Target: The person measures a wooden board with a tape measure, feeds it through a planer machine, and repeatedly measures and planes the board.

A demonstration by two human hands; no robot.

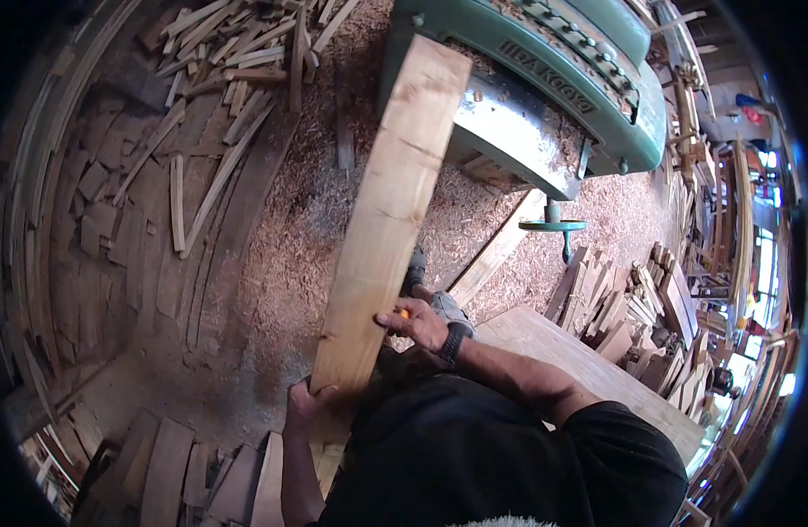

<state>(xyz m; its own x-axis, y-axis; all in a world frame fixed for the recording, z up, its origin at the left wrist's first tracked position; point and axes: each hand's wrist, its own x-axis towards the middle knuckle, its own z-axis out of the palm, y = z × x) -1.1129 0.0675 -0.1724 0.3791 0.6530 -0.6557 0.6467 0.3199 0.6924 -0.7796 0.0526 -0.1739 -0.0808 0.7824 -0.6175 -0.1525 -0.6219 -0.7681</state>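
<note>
By right fingers (393, 322), orange object (405, 313), unclear

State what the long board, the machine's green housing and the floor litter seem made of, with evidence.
Long board: bare wood, showing grain and knots. Green housing: smooth paint, probably over metal, from its cast-looking curves. Floor litter: likely raw wood shavings, pale and flaky.

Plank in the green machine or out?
Out: the plank shows its whole far end, which overlaps the green machine from in front.
</note>
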